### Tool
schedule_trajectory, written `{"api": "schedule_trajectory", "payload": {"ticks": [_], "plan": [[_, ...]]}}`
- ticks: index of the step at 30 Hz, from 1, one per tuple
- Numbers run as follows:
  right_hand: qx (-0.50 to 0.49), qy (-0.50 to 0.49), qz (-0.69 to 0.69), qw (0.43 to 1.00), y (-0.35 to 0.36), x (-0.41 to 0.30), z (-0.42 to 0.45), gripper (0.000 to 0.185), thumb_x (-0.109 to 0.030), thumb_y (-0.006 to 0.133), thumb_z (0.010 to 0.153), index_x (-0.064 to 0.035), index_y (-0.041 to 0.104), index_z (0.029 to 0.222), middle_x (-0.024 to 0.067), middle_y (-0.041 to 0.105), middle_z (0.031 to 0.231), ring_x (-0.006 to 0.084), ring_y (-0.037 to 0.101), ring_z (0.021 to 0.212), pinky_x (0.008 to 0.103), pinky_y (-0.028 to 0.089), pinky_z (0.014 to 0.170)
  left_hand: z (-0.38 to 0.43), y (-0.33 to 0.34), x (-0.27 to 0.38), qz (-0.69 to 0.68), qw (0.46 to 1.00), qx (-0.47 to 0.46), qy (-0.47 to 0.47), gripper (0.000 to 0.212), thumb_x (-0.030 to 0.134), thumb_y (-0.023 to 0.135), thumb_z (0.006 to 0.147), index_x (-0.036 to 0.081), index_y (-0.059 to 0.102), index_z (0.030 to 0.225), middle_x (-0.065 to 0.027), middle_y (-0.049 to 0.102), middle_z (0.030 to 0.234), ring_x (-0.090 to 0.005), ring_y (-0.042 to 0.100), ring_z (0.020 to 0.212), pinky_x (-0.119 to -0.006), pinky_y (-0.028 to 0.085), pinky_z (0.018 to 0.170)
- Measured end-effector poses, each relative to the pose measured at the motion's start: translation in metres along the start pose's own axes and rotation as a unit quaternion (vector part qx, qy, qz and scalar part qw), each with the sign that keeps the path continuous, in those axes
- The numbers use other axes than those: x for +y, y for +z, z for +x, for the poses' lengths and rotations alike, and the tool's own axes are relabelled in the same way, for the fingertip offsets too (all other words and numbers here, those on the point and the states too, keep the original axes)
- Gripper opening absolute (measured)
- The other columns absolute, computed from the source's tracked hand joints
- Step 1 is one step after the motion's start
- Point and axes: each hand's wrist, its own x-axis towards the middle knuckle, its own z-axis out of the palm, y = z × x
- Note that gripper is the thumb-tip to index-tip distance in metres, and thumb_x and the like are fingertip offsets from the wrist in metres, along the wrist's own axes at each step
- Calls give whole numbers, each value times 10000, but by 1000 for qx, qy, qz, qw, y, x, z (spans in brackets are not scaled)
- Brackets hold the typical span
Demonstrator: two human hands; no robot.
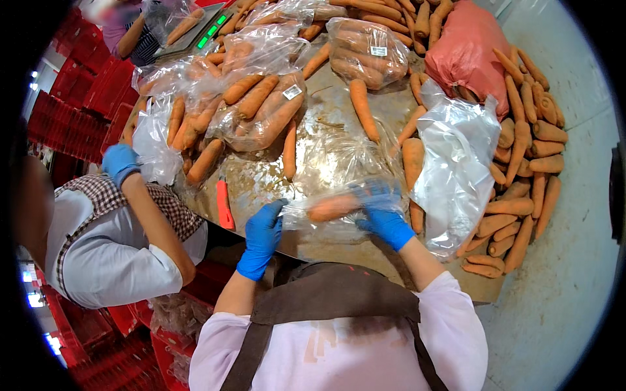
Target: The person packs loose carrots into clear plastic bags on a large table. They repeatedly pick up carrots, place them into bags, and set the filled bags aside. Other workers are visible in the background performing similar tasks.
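In front of me a carrot (pixel 333 208) lies lengthwise within a clear plastic bag (pixel 296 215), blurred by motion. My left hand (pixel 263 237), in a blue glove, pinches the bag's left edge. My right hand (pixel 387 217), also gloved, grips the carrot's right end, with clear film over part of the fingers. Just right of that hand are a loose carrot (pixel 413 163) and a stack of flat plastic bags (pixel 455 171). Beyond my hands, a single carrot (pixel 364 111) rests on the wet table (pixel 318 146). An orange-handled knife (pixel 224 205) lies left of my left hand.
Filled carrot bags (pixel 369 54) stand at the back, several others (pixel 269 112) at the left. Loose carrots (pixel 518 195) are heaped against the right wall, near a red sack (pixel 467 49). A co-worker's gloved hand (pixel 121 163) is at left; another person works beside a scale (pixel 208 36).
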Motion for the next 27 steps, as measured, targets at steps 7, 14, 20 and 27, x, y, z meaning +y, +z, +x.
{"api": "schedule_trajectory", "payload": {"ticks": [7,14,20,27], "plan": [[22,-93,31,995,-104,-3,-48,529,-399,677,728,-140,546,1170,122,546,1168,340,451,1146,537,233,1030,17,-49,65,-423,887,73,-170,210,74,531,875,-12,590,1057,-63,619,852,-136,605,681,-274,528,623],[-99,-210,199,952,-139,4,-57,346,-282,634,816,-62,620,1082,126,633,990,305,594,880,384,465,805,26,-65,87,-582,787,-33,-202,243,134,539,853,-60,602,985,-53,519,552,-126,463,449,-238,396,457],[58,72,726,681,-90,57,8,289,-205,558,888,35,611,1040,68,622,876,139,570,820,266,463,775,2,-51,82,-519,809,-148,-233,266,205,574,841,-33,625,949,-51,535,578,-108,482,461,-214,378,444],[190,191,63,961,-39,152,126,378,-241,587,787,-91,583,1134,149,578,1079,304,569,953,409,433,867,6,-54,87,-536,801,-154,-216,249,167,560,833,-48,626,939,-59,557,609,-111,505,481,-224,383,465]]}}
